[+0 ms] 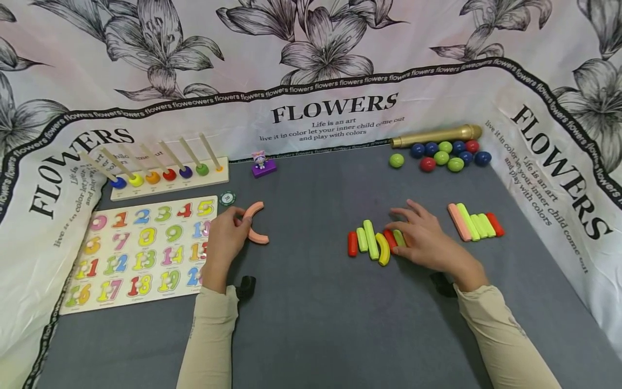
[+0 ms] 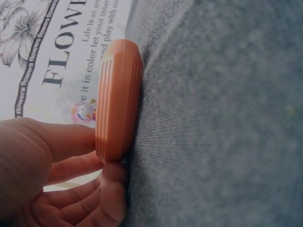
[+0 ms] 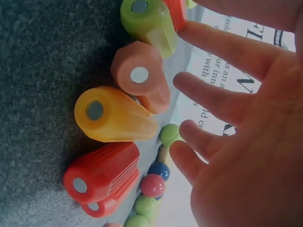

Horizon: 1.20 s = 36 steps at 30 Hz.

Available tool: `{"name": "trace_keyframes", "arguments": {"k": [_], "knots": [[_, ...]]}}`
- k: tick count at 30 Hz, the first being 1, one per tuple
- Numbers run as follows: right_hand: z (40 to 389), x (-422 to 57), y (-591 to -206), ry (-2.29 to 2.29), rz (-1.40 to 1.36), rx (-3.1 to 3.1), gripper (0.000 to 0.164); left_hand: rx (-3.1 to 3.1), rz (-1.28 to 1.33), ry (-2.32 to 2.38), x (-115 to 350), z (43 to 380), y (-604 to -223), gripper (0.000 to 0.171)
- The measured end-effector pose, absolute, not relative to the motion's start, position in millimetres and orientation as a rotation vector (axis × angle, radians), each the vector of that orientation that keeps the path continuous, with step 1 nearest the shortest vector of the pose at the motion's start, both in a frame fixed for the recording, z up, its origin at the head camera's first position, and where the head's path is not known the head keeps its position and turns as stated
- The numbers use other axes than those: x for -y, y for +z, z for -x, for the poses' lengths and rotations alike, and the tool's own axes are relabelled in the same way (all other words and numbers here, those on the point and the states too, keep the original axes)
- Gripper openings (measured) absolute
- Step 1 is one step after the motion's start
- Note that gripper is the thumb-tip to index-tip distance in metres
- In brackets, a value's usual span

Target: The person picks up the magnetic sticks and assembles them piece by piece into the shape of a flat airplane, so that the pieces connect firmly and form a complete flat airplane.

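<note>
1. Arc point(image 1: 256, 237), left of centre in the head frame: the left hand point(image 1: 227, 236) pinches its outer bend between thumb and fingers, its ends pointing right.
2. I'd reckon it's light, stiff plastic, not fragile but smooth enough to slip; mid-bend, across the ribbed sides, looks the best hold.
3. Those ribs show only in the left wrist view; the head view gives the curve instead. Whether it touches the cloth point(image 1: 311, 324), I can't tell.
4. Right of centre, the right hand point(image 1: 430, 237) reaches over a row of blocks point(image 1: 370, 240), fingers spread, pinching nothing I can see.
5. Only the right wrist view shows grey discs point(image 3: 139, 75) on the block ends, magnets by my guess, and a peach block point(image 3: 138, 56) I can't find in that row from the head.
6. Farther off, upper right of the head frame, balls point(image 1: 441, 158) lie before a gold tube point(image 1: 437, 136); the right wrist view catches only some balls.
</note>
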State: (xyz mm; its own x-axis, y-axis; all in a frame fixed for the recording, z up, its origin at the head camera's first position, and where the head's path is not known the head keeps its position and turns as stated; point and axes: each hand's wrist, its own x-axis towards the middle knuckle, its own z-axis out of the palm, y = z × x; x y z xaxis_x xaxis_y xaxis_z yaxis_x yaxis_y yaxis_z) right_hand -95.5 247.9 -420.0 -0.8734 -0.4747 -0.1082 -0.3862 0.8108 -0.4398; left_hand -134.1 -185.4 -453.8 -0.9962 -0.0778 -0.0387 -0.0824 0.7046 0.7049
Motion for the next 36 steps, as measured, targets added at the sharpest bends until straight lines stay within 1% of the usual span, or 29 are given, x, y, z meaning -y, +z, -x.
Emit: {"name": "trace_keyframes", "arguments": {"k": [6, 13, 17, 20, 24, 28, 32, 36], "knots": [[100, -244, -419, -0.615, 0.672, -2.753, 0.044, -2.900, 0.138, 1.189, 188, 135, -452, 0.034], [100, -234, -426, -0.817, 0.719, -2.815, 0.030, -2.896, 0.171, 1.199, 189, 135, -455, 0.033], [99, -228, -429, -0.929, 0.671, -2.870, 0.026, -2.909, 0.156, 1.206, 188, 134, -455, 0.032], [102, -223, -429, -0.985, 0.670, -2.876, 0.028, -2.919, 0.137, 1.209, 186, 135, -455, 0.031], [112, -211, -427, -1.066, 0.755, -2.841, 0.032, -2.907, 0.151, 1.216, 186, 136, -454, 0.031], [123, -194, -425, -1.122, 0.822, -2.799, 0.034, -2.888, 0.177, 1.208, 186, 138, -453, 0.033], [133, -174, -422, -1.150, 0.826, -2.756, 0.037, -2.894, 0.185, 1.199, 187, 137, -453, 0.033], [145, -153, -421, -1.169, 0.830, -2.724, 0.032, -2.893, 0.189, 1.195, 188, 136, -453, 0.032]]}}
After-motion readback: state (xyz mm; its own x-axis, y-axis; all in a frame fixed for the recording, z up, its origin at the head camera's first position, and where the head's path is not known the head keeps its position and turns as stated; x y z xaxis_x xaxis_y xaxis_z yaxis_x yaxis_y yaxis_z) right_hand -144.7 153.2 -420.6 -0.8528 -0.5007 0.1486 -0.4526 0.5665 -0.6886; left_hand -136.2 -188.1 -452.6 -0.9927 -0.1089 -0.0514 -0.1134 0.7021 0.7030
